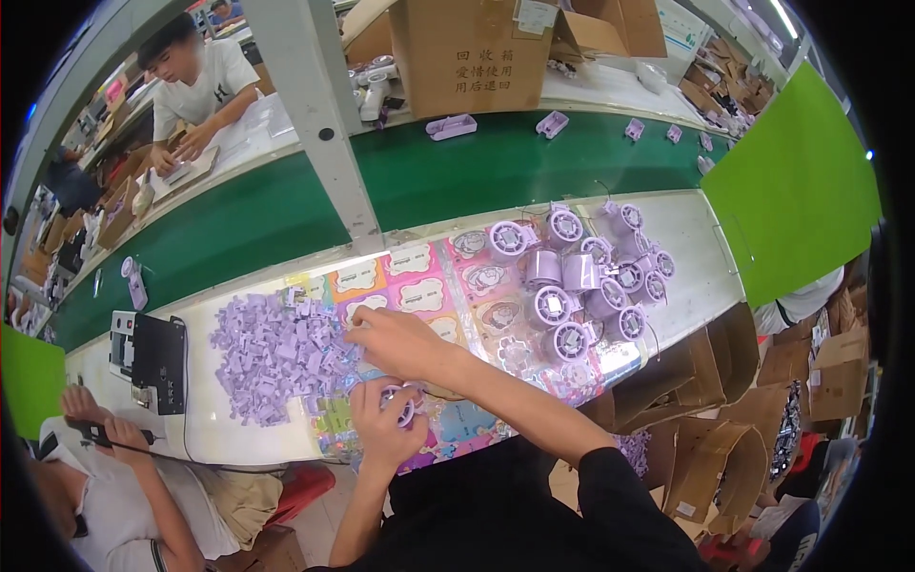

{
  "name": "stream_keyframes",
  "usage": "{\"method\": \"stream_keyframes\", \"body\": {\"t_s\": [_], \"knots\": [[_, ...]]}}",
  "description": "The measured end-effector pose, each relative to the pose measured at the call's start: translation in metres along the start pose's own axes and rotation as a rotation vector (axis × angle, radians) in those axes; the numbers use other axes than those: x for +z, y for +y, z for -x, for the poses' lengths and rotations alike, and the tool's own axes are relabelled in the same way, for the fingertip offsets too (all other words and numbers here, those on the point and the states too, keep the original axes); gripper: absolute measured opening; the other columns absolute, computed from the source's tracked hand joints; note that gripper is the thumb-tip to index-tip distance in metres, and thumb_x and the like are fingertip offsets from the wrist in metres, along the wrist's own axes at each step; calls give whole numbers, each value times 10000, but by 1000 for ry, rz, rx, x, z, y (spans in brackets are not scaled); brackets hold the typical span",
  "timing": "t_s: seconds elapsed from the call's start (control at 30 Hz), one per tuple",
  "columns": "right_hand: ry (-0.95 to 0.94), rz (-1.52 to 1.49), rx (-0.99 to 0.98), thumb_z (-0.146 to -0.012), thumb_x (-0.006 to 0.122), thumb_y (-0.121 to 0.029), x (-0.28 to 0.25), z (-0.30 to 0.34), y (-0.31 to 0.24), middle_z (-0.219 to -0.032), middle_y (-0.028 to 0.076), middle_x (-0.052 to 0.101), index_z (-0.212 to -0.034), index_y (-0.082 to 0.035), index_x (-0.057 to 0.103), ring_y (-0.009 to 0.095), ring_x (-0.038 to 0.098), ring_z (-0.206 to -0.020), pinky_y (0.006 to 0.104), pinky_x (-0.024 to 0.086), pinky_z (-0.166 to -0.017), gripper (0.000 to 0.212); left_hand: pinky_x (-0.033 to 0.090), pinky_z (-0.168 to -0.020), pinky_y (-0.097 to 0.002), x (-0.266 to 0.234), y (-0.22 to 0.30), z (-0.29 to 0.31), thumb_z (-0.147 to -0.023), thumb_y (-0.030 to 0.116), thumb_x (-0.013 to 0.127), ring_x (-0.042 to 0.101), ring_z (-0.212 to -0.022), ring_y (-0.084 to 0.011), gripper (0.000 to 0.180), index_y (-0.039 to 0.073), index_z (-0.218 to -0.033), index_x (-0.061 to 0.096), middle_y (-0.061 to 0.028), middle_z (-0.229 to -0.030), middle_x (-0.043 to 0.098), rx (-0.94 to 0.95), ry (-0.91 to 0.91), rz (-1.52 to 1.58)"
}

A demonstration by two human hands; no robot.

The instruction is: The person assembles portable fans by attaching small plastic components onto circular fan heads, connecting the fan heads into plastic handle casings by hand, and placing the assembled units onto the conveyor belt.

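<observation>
My left hand is wrapped around a small lavender round plastic housing, held low over the near edge of the bench. Just above it, my right hand reaches across to the right edge of a heap of small lavender plastic parts. Its fingers are bent together there, and whatever lies between them is hidden. Under both hands spreads a colourful printed sheet. To the right stands a group of lavender round housings, several with thin wires sticking out.
A green conveyor belt runs behind the bench, carrying scattered lavender parts. A grey post rises at the bench's far edge. A black box with a cable sits left. Cardboard boxes stand lower right. Co-workers sit at left and across the belt.
</observation>
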State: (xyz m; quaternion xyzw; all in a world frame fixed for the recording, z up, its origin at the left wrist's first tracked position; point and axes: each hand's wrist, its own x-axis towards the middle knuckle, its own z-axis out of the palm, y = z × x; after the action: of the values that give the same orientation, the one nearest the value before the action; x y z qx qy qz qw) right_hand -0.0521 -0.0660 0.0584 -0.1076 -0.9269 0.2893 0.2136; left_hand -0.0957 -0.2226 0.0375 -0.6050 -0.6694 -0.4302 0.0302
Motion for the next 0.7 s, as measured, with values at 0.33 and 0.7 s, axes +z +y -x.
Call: {"method": "stream_keyframes", "body": {"t_s": [0.33,0.7], "knots": [[155,-19,48,-837,657,-54,-18,12,22,-935,153,654,-1014,-25,613,332,654,-909,448,527,-741,184,446,-815,-443,-1,0,-1,-575,61,655,561,-929,-350,353,58,-928,656,-138,-999,596,-40,-2,24],[158,-536,619,-807,839,-182,-44,80,4,-755,51,659,-939,16,649,106,617,-680,276,514,-636,304,446,-823,-494,30,1,-21,-627,87,664,557,-932,-402,536,18,-1147,553,-191,-1044,588,-58,77,91]]}}
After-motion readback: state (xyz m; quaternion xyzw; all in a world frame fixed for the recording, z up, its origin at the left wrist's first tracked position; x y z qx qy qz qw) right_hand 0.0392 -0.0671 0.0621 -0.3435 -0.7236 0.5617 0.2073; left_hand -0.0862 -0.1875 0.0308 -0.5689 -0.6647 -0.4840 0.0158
